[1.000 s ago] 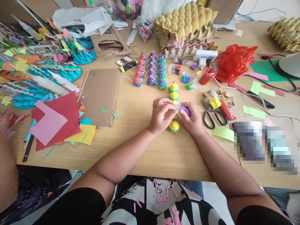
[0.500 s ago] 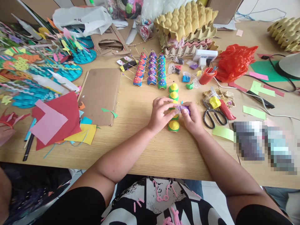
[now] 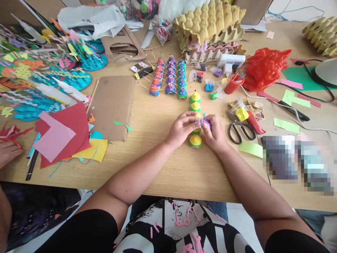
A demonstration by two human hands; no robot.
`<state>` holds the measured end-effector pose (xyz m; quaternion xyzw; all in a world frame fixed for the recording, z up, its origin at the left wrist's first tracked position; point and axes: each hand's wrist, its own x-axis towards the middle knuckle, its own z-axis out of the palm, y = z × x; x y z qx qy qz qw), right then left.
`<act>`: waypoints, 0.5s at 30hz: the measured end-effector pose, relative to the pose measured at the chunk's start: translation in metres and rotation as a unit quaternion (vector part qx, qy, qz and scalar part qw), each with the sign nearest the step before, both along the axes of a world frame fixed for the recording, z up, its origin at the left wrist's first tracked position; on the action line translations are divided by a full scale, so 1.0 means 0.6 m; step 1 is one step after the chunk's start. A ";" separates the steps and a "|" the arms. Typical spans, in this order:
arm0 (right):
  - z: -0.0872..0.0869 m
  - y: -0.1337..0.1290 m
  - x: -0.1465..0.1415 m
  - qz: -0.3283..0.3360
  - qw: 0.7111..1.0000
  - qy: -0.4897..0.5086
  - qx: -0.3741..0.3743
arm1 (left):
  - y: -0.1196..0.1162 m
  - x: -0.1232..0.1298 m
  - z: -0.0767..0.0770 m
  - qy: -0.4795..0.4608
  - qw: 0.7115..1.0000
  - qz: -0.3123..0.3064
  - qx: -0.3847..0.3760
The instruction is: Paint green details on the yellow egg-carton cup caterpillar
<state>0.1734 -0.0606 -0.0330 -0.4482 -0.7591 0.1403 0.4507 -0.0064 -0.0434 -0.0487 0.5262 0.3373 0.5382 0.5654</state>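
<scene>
Between my two hands is a small clear plastic bag of purple clay (image 3: 207, 123). My left hand (image 3: 181, 127) pinches the bag's clear end with thumb and fingers. My right hand (image 3: 216, 133) is closed round the purple end, thumb on top. Directly beneath lies an egg-carton strip (image 3: 195, 141) with yellow domes and green rims, its middle partly covered by my fingers. Farther back stand three painted egg-carton strips: a red and blue one (image 3: 154, 90), a purple one (image 3: 170, 89) and a blue and green one (image 3: 182, 92), with pins sticking out.
Black-handled scissors (image 3: 240, 131), a red cutter (image 3: 255, 122) and yellow clay (image 3: 241, 114) lie to the right. Behind are stacked egg trays (image 3: 207, 21), a red cup (image 3: 233, 85) and small clay bags. Cardboard (image 3: 112, 105) and coloured paper (image 3: 63, 137) lie left, near another person's hand (image 3: 9, 153).
At the far left, another person's hand has come into view at the red paper. My hands stay on the bag, and less of its purple end shows past my right thumb.
</scene>
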 end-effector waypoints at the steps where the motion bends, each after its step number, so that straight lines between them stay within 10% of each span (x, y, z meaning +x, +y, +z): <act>1: -0.001 -0.001 -0.001 0.001 1.000 -0.002 0.001 | -0.001 0.002 0.000 -0.022 1.000 -0.001 -0.014; 15: -0.007 -0.003 -0.008 -0.012 1.000 -0.004 0.018 | 0.002 0.001 -0.009 0.082 0.983 0.112 0.121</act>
